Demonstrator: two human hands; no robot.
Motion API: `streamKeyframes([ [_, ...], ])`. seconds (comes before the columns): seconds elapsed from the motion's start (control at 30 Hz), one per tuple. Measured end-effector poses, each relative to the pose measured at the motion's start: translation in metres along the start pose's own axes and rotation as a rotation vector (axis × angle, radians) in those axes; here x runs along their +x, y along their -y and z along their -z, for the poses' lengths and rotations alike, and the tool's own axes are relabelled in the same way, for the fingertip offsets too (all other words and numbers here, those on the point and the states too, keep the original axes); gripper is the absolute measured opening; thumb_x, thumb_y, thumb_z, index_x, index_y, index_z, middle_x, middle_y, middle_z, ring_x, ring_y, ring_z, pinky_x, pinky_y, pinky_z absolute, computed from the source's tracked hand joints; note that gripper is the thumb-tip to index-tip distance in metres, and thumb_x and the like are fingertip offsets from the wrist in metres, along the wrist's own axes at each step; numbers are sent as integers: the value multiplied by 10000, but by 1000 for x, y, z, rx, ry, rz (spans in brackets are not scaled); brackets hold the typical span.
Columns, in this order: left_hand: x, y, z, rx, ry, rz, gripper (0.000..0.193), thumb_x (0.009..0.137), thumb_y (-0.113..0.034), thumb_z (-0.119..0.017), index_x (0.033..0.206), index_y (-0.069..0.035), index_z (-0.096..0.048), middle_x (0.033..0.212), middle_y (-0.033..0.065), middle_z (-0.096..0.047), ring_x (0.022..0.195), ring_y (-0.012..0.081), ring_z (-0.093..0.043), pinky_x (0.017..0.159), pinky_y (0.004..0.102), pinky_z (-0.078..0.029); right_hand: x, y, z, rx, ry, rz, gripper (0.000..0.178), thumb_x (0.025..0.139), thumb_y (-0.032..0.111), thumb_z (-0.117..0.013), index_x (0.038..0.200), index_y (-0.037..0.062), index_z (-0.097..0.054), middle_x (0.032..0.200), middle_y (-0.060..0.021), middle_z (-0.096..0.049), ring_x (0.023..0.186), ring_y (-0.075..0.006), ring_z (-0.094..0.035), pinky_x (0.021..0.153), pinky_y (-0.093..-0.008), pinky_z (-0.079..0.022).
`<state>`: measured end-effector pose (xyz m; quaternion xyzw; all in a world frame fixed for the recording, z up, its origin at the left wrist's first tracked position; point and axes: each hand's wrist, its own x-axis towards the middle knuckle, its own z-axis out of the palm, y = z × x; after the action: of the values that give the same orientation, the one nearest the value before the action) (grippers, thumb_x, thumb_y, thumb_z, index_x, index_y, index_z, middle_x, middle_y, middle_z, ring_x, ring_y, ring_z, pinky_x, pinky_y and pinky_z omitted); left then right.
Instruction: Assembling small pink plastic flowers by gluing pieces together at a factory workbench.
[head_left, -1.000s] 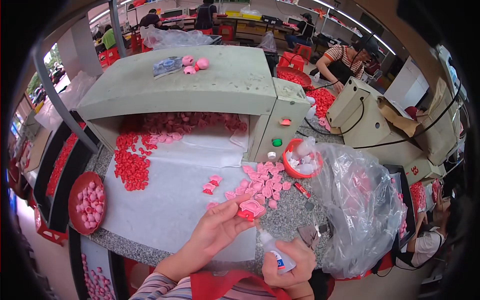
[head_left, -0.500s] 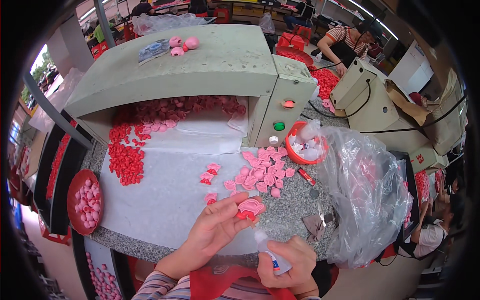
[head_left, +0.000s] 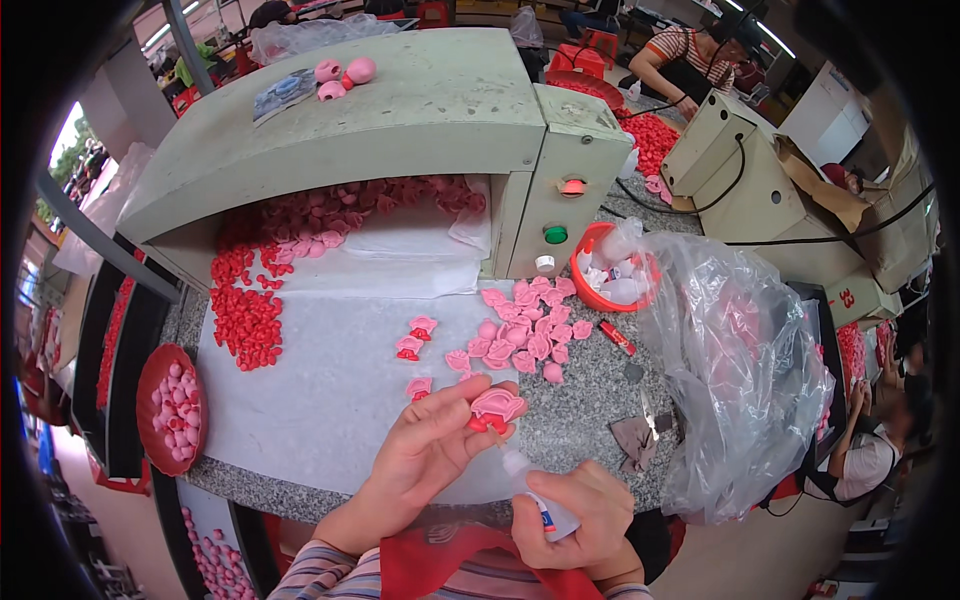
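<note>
Between the thumb and fingers of my left hand (head_left: 425,440) is a small pink and red plastic piece (head_left: 494,408), its pink part up and its red part down. My right hand (head_left: 580,515) is wrapped round a translucent glue bottle (head_left: 545,505), whose narrow tip points up at the red part; whether the two touch I cannot tell. Just beyond my left hand, a few similar pink and red pieces (head_left: 418,388) lie on a white sheet (head_left: 330,420). A heap of loose pink parts (head_left: 525,330) is spread on the sheet and the speckled tabletop.
A grey-green machine (head_left: 380,110) arches over red and pink parts at the back. To the left stands a red basket (head_left: 147,405) of pink balls. On the right are an orange tub (head_left: 605,300) of bottles, a red tube (head_left: 617,338), scissors (head_left: 652,418) and a clear plastic bag (head_left: 730,400).
My view has shifted slightly. Both hands keep their grips; the pink and red piece is tilted a little differently, and the bottle's tip stays close below it.
</note>
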<state>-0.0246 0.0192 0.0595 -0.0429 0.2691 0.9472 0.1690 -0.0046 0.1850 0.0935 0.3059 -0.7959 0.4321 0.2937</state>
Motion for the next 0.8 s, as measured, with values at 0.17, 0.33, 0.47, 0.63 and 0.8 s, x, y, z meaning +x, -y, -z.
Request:
streamKeyframes([
  [0.17, 1, 0, 0, 17, -13, 8, 319, 881, -144, -514, 1171, -12, -522, 1250, 229, -453, 1126, 358, -489, 918, 404, -455, 1, -1, 1, 12, 2, -6, 329, 626, 30, -687, 933, 21, -570, 582, -10, -542, 394, -127, -416, 361, -223, -313],
  [0.33, 1, 1, 1, 17, -15, 11, 323, 879, -147, -518, 1171, -9, -521, 1238, 227, -464, 1123, 355, -492, 917, 401, -456, 1, 0, 2, 32, -2, -10, 320, 629, 23, -684, 927, 11, -569, 606, -20, -560, 397, -131, -429, 364, -224, -319],
  [0.47, 0, 1, 0, 17, -14, 14, 322, 878, -148, -520, 1168, -8, -523, 1229, 222, -474, 1117, 347, -498, 918, 399, -456, 0, -1, 3, 20, 6, -10, 325, 631, 23, -685, 930, 5, -560, 614, -23, -566, 396, -130, -432, 365, -229, -322],
  [0.63, 0, 3, 0, 45, -9, 30, 327, 880, -147, -515, 1174, -5, -519, 1229, 222, -473, 1113, 336, -505, 915, 392, -458, 2, 0, 3, 32, 4, -5, 328, 634, 25, -685, 931, -1, -549, 612, -24, -566, 391, -131, -426, 365, -229, -320],
  [0.8, -1, 3, 1, 51, -15, 38, 338, 879, -148, -512, 1185, -4, -510, 1232, 224, -471, 1112, 333, -506, 913, 386, -459, 1, 1, 5, 37, 9, 3, 325, 631, 16, -680, 929, -2, -553, 623, -26, -569, 388, -129, -418, 362, -227, -320],
])
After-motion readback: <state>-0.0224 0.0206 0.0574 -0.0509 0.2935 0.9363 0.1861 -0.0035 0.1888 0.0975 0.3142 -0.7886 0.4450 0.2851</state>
